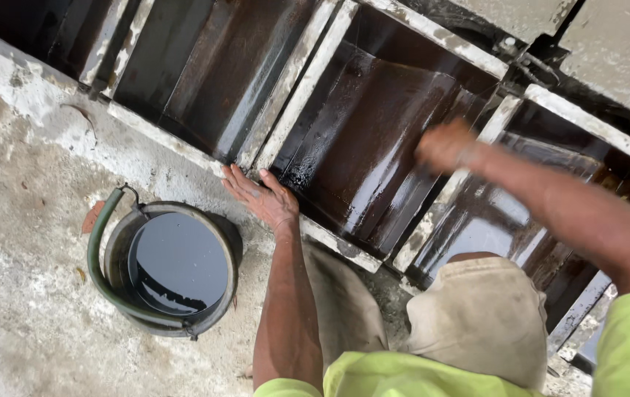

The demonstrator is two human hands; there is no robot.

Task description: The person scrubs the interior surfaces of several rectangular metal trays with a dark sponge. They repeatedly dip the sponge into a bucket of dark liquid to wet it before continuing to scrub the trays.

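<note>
Hands: left (260, 197) flat on gritty concrete rim (182, 147) | right (443, 145) blurred, grip unclear

A block-casting yard or outdoor workshop: oiled steel moulds (373, 140) stand in a row on rough concrete ground (21, 220), with a bucket (171, 268) of dark oil.

A round bucket (175, 268) sits at about eight o'clock on the rough concrete floor (21, 242) — filled with dark liquid, a green hose-covered handle (105, 279) draped over its left rim. A reddish dry leaf (92, 217) lies just beside it at ten o'clock — grey concrete slabs (616, 51) fill the one o'clock corner.
</note>
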